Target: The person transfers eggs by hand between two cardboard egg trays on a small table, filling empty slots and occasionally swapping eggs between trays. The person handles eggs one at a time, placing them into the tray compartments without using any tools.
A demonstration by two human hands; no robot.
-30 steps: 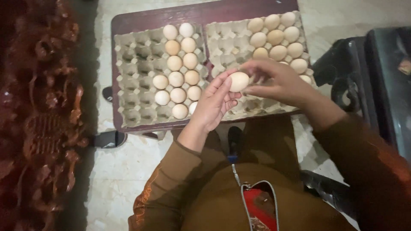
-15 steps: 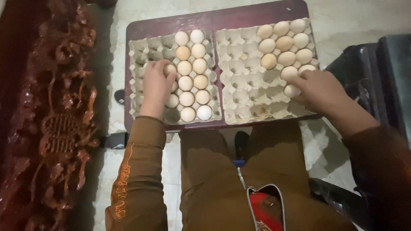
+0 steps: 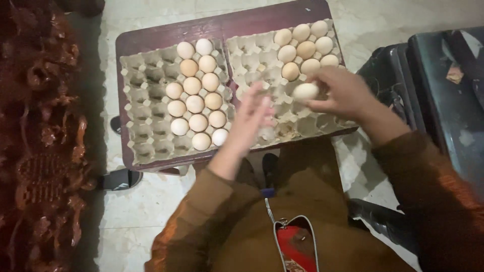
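Right hand (image 3: 348,93) lifted egg (image 3: 305,91), long axis sideways

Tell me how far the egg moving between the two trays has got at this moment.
Done: about thirteen eggs sit in the left tray, filling its right-hand columns. In hand: the right hand holds one egg above the right tray, and the left hand, blurred, is open beside it. Left: roughly seven eggs remain in the right tray's far corner, and the left tray's left columns are unfilled.
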